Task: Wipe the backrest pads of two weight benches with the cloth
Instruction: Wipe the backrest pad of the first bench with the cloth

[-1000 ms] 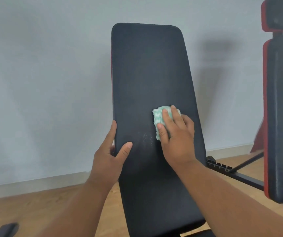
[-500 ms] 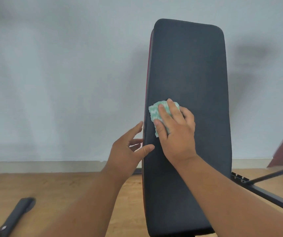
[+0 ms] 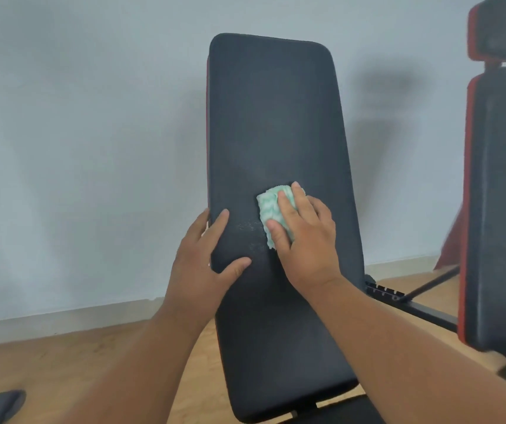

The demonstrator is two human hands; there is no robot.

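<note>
A tall black backrest pad [image 3: 273, 117] with a red side stripe stands tilted in front of me. My right hand [image 3: 307, 240] presses a folded green-and-white cloth [image 3: 271, 209] flat against the middle of the pad. My left hand [image 3: 206, 258] grips the pad's left edge, thumb on the front face and fingers wrapped round the side. A patch of small wet droplets shows on the pad between the two hands. A second black-and-red backrest pad [image 3: 502, 194] stands at the right edge of the view.
A pale wall [image 3: 77, 148] rises right behind the bench, over a wooden floor [image 3: 62, 371]. A black frame bar with a notched adjuster [image 3: 386, 293] runs along the floor between the two benches. A dark padded part [image 3: 1, 405] lies at the bottom left.
My left hand has come back onto the pad's left edge after lifting off it. My right hand slid the cloth from the pad's left side toward the middle. The view swung right again.
</note>
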